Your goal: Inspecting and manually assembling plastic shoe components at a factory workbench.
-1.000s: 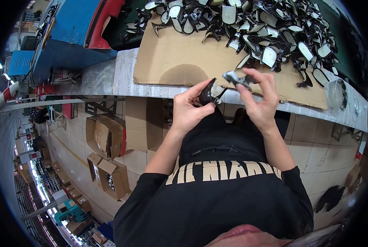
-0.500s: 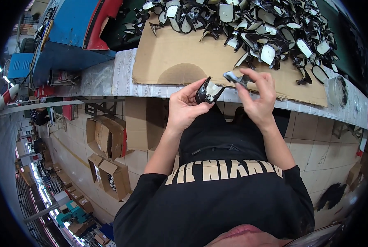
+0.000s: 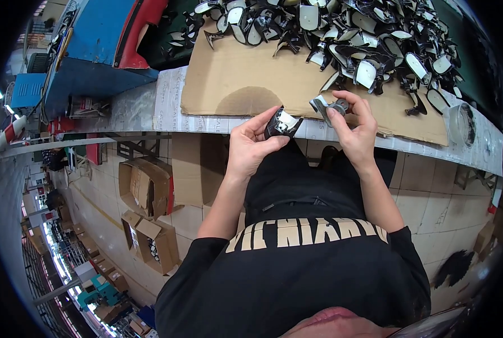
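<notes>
My left hand (image 3: 248,147) grips a small glossy black shoe heel (image 3: 283,124) between thumb and fingers, just past the near edge of the bench. Its pale, hollowed end faces up. To the right, my right hand (image 3: 357,133) pinches a small grey tool (image 3: 321,106) with a pale, flat, blade-like end; its exact kind cannot be made out. The flat end points left toward the heel, with a gap between them. Beyond my hands lies a heap of similar black heels (image 3: 366,74) with whitish faces.
A sheet of brown cardboard (image 3: 206,79) covers the bench top under the heap. A clear round container (image 3: 461,125) stands at the bench's right end. Blue and red machinery (image 3: 99,34) is at the far left. Cardboard boxes (image 3: 144,188) sit on the tiled floor below.
The tool has turned in my right hand, and its grey body shows more now. The heel has tilted slightly in my left hand. Both hands stay nearly in place.
</notes>
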`<act>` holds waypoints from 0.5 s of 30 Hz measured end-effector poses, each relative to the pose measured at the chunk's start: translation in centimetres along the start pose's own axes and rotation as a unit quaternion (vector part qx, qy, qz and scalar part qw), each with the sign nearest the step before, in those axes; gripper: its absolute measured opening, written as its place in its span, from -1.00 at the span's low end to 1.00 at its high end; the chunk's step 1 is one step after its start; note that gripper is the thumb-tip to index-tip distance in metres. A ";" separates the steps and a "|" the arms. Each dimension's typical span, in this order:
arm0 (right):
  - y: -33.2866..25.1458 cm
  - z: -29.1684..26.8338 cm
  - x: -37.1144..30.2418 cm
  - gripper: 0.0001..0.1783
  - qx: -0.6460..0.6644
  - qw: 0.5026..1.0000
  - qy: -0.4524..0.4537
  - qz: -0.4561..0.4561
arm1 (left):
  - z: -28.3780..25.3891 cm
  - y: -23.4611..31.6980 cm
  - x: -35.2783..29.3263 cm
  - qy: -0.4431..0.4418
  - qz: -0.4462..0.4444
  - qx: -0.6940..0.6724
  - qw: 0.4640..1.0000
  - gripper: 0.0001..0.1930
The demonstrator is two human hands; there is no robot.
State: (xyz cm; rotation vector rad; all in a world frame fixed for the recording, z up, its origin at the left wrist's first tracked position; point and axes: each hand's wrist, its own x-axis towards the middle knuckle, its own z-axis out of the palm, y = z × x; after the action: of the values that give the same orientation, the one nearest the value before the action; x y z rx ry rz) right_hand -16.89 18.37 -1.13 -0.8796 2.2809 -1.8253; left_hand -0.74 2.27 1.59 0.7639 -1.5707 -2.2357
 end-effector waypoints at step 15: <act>2.4 -1.2 0.8 -0.69 0.225 0.965 -0.049 0.126 | -9.1 4.6 -2.8 -0.060 -0.032 0.431 0.900 -0.37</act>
State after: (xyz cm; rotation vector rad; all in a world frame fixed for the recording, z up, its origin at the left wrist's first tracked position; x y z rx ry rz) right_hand -18.96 19.27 -2.82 -0.5606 1.7162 -2.0033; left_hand 6.54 -4.92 4.25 0.8858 -2.6658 -1.5616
